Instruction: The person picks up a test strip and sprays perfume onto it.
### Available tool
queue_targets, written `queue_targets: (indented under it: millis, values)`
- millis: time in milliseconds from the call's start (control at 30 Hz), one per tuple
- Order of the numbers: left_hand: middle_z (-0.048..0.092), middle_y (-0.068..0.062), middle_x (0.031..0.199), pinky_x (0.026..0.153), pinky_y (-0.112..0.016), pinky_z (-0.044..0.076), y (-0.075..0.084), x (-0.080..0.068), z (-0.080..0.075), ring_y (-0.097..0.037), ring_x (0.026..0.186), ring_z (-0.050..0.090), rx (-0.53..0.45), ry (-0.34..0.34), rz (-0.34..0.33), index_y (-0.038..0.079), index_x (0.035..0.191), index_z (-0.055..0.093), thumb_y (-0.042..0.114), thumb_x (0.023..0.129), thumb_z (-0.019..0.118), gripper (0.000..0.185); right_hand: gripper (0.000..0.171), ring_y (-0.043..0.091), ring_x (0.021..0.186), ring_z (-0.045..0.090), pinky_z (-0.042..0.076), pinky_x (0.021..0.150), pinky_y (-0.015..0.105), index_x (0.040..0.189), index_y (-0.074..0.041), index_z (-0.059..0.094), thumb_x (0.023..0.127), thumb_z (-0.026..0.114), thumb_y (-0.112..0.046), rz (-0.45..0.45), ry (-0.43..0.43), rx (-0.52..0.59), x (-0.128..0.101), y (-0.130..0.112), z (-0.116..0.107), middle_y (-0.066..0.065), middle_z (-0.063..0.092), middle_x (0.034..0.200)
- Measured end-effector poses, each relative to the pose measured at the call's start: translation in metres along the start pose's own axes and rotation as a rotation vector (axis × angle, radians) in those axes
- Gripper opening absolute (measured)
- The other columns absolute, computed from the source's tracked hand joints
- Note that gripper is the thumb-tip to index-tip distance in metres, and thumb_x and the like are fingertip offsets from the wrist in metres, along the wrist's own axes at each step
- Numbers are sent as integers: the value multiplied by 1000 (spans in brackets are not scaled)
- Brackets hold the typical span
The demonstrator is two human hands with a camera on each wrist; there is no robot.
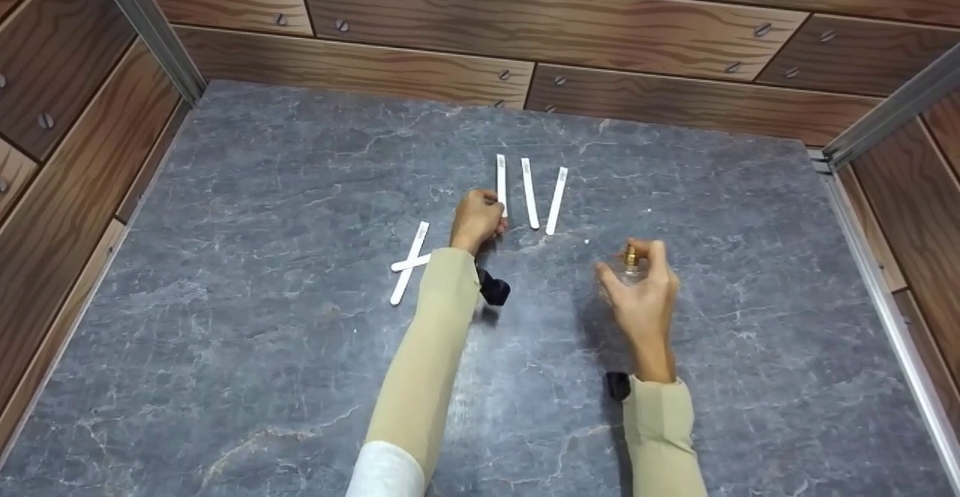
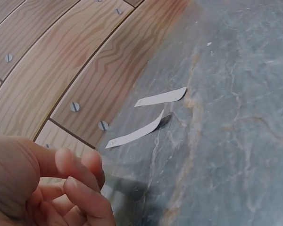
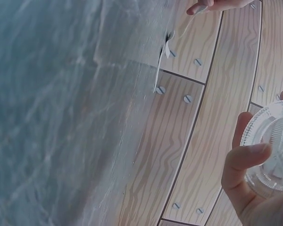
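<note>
Left hand [image 1: 477, 220] is pinching a scent strip [image 1: 501, 178] pointing toward twelve; right hand [image 1: 646, 294], at four, is gripping a perfume bottle [image 1: 631, 259].

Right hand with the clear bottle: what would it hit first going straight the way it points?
The way from the right hand across the tabletop looks free up to the wood-patterned back wall, though depth is unclear.

You wear a khaki left sleeve [image 1: 427, 343]. White cloth [image 1: 385, 471] adjoins its elbow end; a black wrist unit [image 1: 494, 288], compact and rounded, protrudes beside its cuff. To its right, your khaki right sleeve [image 1: 663, 433] shows creases and a second black unit [image 1: 617, 386].
</note>
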State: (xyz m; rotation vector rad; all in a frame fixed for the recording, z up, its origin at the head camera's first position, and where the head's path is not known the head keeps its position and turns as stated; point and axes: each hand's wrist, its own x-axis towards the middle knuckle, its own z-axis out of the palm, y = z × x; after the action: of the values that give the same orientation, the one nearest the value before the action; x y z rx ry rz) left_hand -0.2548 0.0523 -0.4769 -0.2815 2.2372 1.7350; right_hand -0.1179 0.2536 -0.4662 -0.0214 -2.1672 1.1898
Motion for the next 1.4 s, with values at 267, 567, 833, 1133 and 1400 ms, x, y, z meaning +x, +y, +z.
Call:
queue_targets:
  millis: [267,567,833,1133,1400]
  values:
    - [59,-3,62,42,-16,43,1,1,-2,-6,44,53,-60,1,-4,-8,132,58,-2,99,51,34,39,37,79,64,45,74,18,101,11,59,70,82,12,-25,-10,-7,1,0,1,22,68,86]
    - [68,-14,78,46,-18,50,1,-4,-9,-9,50,59,-174,-29,-3,-6,145,48,-6,99,49,46,39,40,80,64,45,72,18,103,12,58,72,82,11,-15,-22,11,-1,0,1,24,68,87]
    - [72,-25,93,45,-15,48,-1,-15,-26,-8,51,58,-164,-82,50,-8,143,50,-5,98,50,45,39,35,78,63,45,72,16,102,13,59,71,82,12,-28,-21,2,0,0,0,25,69,86]
    - [62,-14,83,47,-18,46,-9,-23,-39,-8,52,53,-231,-138,14,-8,143,50,-5,99,47,44,38,40,79,64,46,74,18,101,14,58,71,81,13,-18,-25,27,-1,1,3,27,68,87]
    - [65,-15,85,50,-17,49,-15,-32,-53,-9,55,56,-154,-110,84,-12,134,56,-7,94,46,41,39,24,78,64,49,69,15,102,13,58,71,82,12,-4,-38,32,-1,0,5,25,68,87]
